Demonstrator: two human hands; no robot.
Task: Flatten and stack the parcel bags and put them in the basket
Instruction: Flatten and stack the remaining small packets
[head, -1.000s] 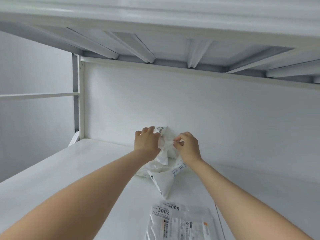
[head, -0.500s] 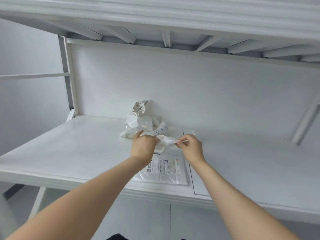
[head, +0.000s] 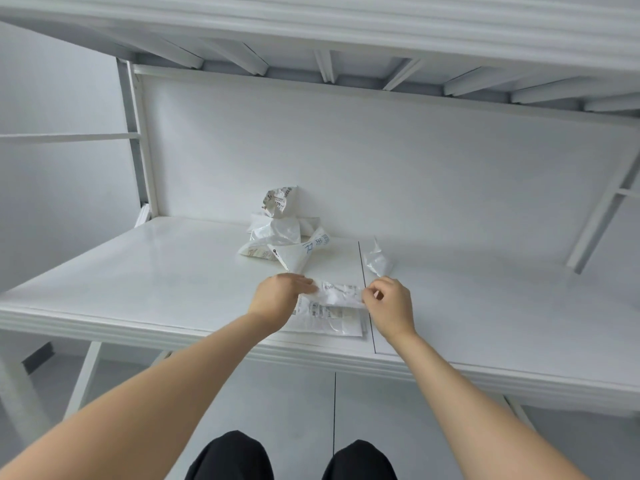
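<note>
Your left hand (head: 277, 295) and right hand (head: 389, 304) pinching a crumpled parcel bag (head: 337, 292) by its ends, above the flattened bags (head: 327, 318), crumpled pile (head: 280, 233) behind on the white table (head: 138, 271).

Bench (head: 138, 271): plain glossy white, with one thin dark seam line running front to back, right of centre. Held parcel bag (head: 337, 292), near front edge: white, small black and grey label print. Flat parcel bag (head: 329, 320) under it: milky translucent, black-printed white label. Crumpled pile (head: 277, 233) by back edge: white, black label print on the top piece, blue handwriting on one fold. Loose scrap (head: 378, 261) right of seam: clear-whitish. Back panel (head: 381, 161): white. Floor (head: 381, 427): grey. Trousers (head: 232, 459): black.
</note>
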